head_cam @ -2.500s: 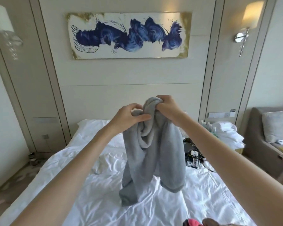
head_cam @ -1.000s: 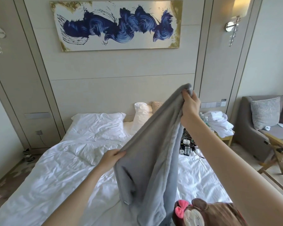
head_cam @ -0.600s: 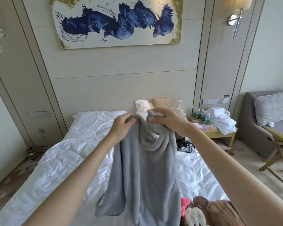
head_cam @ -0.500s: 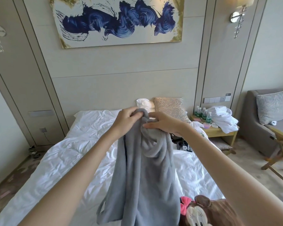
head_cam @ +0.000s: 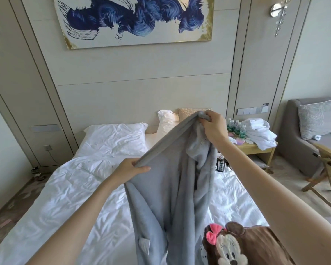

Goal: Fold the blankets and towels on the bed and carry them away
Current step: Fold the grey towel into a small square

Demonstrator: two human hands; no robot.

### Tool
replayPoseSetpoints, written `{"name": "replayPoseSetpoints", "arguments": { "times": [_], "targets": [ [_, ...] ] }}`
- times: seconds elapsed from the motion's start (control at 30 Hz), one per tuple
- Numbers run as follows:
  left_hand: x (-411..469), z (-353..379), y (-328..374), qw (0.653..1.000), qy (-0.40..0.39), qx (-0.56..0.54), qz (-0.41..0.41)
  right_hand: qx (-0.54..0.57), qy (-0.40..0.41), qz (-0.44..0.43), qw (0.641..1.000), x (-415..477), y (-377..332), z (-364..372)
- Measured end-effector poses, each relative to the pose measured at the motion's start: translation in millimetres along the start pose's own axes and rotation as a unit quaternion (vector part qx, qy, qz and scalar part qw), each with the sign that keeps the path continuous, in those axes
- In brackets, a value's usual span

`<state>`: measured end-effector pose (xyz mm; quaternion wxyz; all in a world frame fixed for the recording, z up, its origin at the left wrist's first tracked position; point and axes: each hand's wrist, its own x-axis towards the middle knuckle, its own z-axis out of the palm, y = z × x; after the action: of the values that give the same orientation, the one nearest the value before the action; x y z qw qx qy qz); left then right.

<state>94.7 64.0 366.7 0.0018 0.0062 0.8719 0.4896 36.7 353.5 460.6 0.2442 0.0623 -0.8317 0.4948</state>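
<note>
- The left hand (head_cam: 129, 170) is closed on the soft grey fleece blanket (head_cam: 166, 197): thumb on top, the other fingers curled under, pinching the blanket's upper edge between them.
- The right hand (head_cam: 213, 129) is higher and farther away, its fingers bunched around a corner of the same edge, so a small wad of grey cloth sticks out above the knuckles.
- Between the two sets of fingers the edge runs taut on a slope, rising from the left hand to the right.
- Below both grips the blanket hangs in long loose folds over the white rumpled bed sheet (head_cam: 69, 192); its lower end leaves the bottom of the view, so whether it touches the bed cannot be told.
- A small pale sewn label (head_cam: 144, 245) shows on the cloth well below the left fingers.
- Under the right forearm, just right of the hanging folds, lies a brown plush cushion with a cartoon mouse face and pink bow (head_cam: 243, 245).
- Beyond the right fingers stand a white pillow (head_cam: 166, 122) and a beige patterned pillow (head_cam: 185, 113) against the headboard wall.
- To the right of the right hand a wooden bedside table (head_cam: 256, 148) carries a heap of white towels (head_cam: 258, 131) and green-labelled water bottles (head_cam: 235, 127).
</note>
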Motion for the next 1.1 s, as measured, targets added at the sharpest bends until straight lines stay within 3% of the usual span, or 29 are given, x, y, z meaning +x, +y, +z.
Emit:
{"name": "replayPoseSetpoints", "arguments": {
  "times": [0.13,0.27,0.33,0.37,0.47,0.53,0.63,0.7,0.97,1.1],
  "targets": [
    [-13,5,-31,0.994,-0.021,-0.062,-0.082,-0.019,0.058,0.038,0.997,1,21,-7],
    [-13,4,-30,0.962,-0.056,-0.247,-0.105,-0.064,0.064,0.077,0.993,-6,40,-2],
    [-8,6,-10,0.969,-0.053,-0.237,-0.049,-0.045,-0.023,0.076,0.996,-12,37,5],
    [-4,8,3,0.981,-0.029,-0.193,-0.010,-0.031,-0.107,0.056,0.992,-15,32,10],
    [7,17,47,0.991,0.022,-0.020,0.128,-0.026,-0.358,-0.034,0.933,-27,13,27],
    [9,23,71,0.978,0.030,0.048,0.198,-0.053,-0.407,-0.068,0.909,-33,2,40],
    [8,23,83,0.964,0.063,0.083,0.245,-0.072,-0.367,-0.080,0.924,-32,-4,52],
    [9,16,75,0.964,0.068,0.107,0.232,-0.054,-0.307,-0.061,0.948,-28,-2,51],
    [2,2,-16,0.975,0.080,0.205,0.021,0.093,-0.133,0.017,0.987,-19,14,34],
    [-8,2,-60,0.987,0.040,0.153,-0.034,0.133,-0.085,0.040,0.987,-14,26,28]
  ]
}}
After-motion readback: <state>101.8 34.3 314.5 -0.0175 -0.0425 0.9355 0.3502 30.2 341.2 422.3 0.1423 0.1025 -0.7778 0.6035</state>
